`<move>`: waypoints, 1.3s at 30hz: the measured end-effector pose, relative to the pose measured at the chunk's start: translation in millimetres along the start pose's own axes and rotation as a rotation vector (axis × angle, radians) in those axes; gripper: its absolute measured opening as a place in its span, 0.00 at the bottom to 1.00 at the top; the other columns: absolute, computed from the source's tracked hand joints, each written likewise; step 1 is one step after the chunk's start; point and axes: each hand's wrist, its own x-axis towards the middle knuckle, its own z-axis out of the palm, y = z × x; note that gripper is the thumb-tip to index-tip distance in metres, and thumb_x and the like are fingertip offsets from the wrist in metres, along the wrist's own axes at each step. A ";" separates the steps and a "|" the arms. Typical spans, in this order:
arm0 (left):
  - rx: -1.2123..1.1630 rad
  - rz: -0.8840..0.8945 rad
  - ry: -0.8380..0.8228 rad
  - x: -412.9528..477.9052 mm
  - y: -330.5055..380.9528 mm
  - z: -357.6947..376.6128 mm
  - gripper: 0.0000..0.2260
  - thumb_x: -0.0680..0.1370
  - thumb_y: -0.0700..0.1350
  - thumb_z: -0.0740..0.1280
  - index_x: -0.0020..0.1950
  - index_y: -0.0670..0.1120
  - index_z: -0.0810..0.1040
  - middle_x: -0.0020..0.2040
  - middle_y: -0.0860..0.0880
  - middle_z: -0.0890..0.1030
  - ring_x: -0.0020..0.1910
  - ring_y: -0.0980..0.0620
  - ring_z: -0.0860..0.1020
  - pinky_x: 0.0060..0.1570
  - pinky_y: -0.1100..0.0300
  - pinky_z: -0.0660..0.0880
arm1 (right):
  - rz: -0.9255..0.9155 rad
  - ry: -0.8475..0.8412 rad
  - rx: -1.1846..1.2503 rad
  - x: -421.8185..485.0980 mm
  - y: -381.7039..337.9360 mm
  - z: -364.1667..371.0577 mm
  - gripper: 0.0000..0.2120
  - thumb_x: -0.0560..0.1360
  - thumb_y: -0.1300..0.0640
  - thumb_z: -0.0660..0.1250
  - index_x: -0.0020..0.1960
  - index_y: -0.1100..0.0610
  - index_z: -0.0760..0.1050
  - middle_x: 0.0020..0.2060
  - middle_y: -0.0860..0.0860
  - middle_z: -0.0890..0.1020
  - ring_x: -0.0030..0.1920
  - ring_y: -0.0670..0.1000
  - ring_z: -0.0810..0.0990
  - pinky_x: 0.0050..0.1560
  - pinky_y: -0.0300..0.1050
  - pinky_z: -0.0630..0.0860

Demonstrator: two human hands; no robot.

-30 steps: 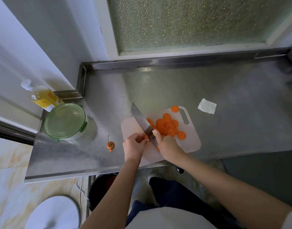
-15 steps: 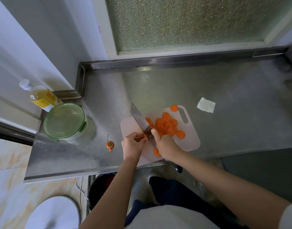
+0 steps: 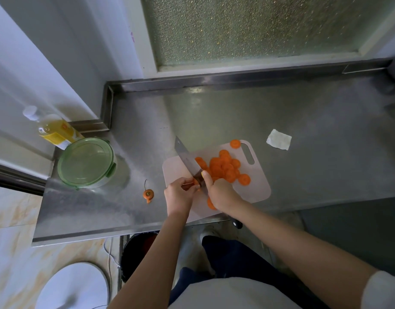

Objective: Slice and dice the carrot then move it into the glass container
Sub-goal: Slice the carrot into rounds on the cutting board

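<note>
Plainly, right hand [image 3: 221, 192] grips knife [image 3: 187, 159]; bottle [image 3: 56, 132] label blurred.

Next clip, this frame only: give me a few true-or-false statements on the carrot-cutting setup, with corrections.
1. The glass container has its green lid on. True.
2. The carrot slices lie inside the container. False: they lie on the cutting board.
3. The right hand holds the knife. True.
4. The carrot stem end lies on the board. False: it lies on the counter, left of the board.
5. The left hand rests empty. False: it pinches a small carrot piece beside the blade.
</note>
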 end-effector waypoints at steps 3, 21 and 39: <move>-0.012 -0.003 0.012 0.1 -0.4 0.5 0.05 0.70 0.38 0.74 0.45 0.44 0.84 0.39 0.54 0.81 0.37 0.65 0.76 0.39 0.82 0.68 | -0.047 0.041 0.029 -2.3 -9.1 -9.7 0.21 0.83 0.50 0.51 0.62 0.66 0.71 0.58 0.57 0.74 0.61 0.59 0.70 0.37 0.24 0.65; -0.048 -0.053 0.030 1.8 -3.2 4.8 0.09 0.72 0.40 0.73 0.53 0.44 0.83 0.47 0.51 0.83 0.42 0.60 0.77 0.44 0.76 0.69 | 0.144 -0.045 0.055 -11.8 11.8 1.4 0.30 0.81 0.40 0.44 0.29 0.58 0.64 0.26 0.52 0.70 0.27 0.48 0.69 0.29 0.39 0.66; -0.064 -0.038 0.027 -4.5 0.6 2.6 0.09 0.72 0.38 0.72 0.51 0.43 0.84 0.42 0.53 0.82 0.37 0.66 0.75 0.38 0.82 0.68 | 0.020 -0.102 -0.076 -7.6 18.7 5.5 0.26 0.83 0.45 0.45 0.45 0.58 0.76 0.36 0.56 0.76 0.36 0.53 0.75 0.36 0.39 0.67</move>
